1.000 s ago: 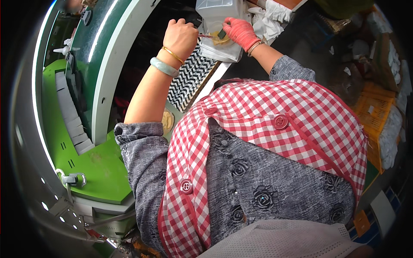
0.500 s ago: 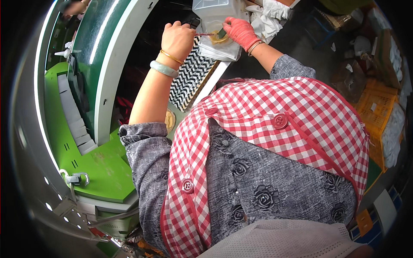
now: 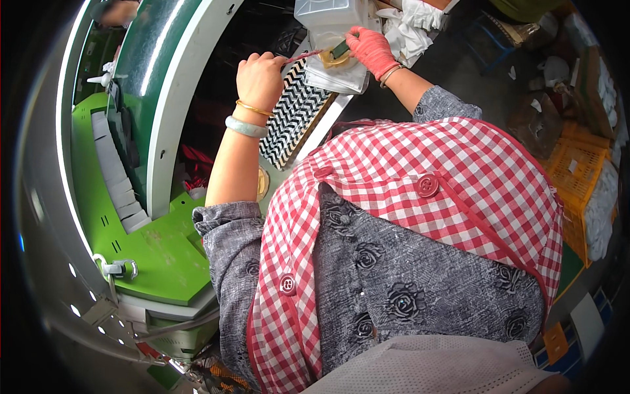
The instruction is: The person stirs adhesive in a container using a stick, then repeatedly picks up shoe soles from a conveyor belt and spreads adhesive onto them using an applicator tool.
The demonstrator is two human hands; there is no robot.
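Near the top of the view my left hand (image 3: 260,84) is closed on one end of a thin reddish strand (image 3: 303,57). The strand slants up to the right, toward a yellowish, translucent ring-shaped thing (image 3: 336,60). My right hand (image 3: 371,51), in a pinkish-red glove, is closed on a small dark green flat piece (image 3: 340,48) above that ring. The far end of the strand is too small to make out. Beneath the ring lies a stack of clear plastic bags (image 3: 341,82). A black-and-white zigzag-patterned surface (image 3: 294,108) lies between my left hand and the bags.
A clear plastic box (image 3: 330,13) stands beyond my hands, with crumpled white material (image 3: 410,29) beside it. At left is a green machine (image 3: 157,262) with a curved white edge (image 3: 172,98). A yellow crate (image 3: 571,164) with white bundles stands at right. Another person's hand shows top left.
My left hand has come down toward me and slightly left, so the strand now slants. My right hand and the green piece have barely moved.
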